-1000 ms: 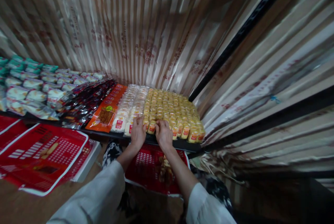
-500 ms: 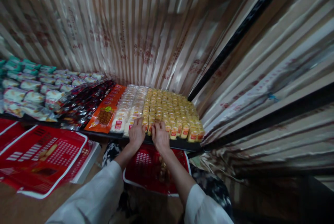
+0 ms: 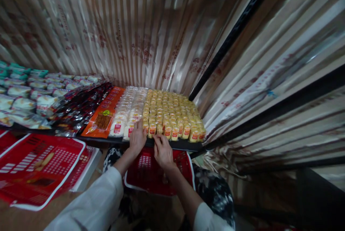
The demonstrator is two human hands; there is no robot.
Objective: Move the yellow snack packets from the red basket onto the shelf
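Rows of small yellow wrapped snack packs point(image 3: 175, 112) stand on the right part of a black shelf point(image 3: 185, 146). My left hand point(image 3: 138, 138) rests at the front of the rows, fingers stretched out against the packs where yellow meets white. Lower and to its right, my right hand point(image 3: 163, 151) is at the shelf's front edge with its fingers bunched together. Whatever may be between those fingertips is hidden. Just behind them, one front pack is turned differently from its neighbours. White wrapped packs point(image 3: 118, 125) stand left of the yellow ones.
Left along the shelf lie an orange snack bag point(image 3: 101, 118), dark shiny packets point(image 3: 78, 107) and white-and-green packets point(image 3: 24, 91). A red basket-print bag point(image 3: 137, 175) is below my hands, another red bag point(image 3: 43, 166) at left. A black post point(image 3: 231, 40) crosses the striped curtain point(image 3: 151, 26).
My right hand has drawn back and down from the yellow packs to the shelf edge. My left hand stays at the front row. The whole view has shifted slightly.
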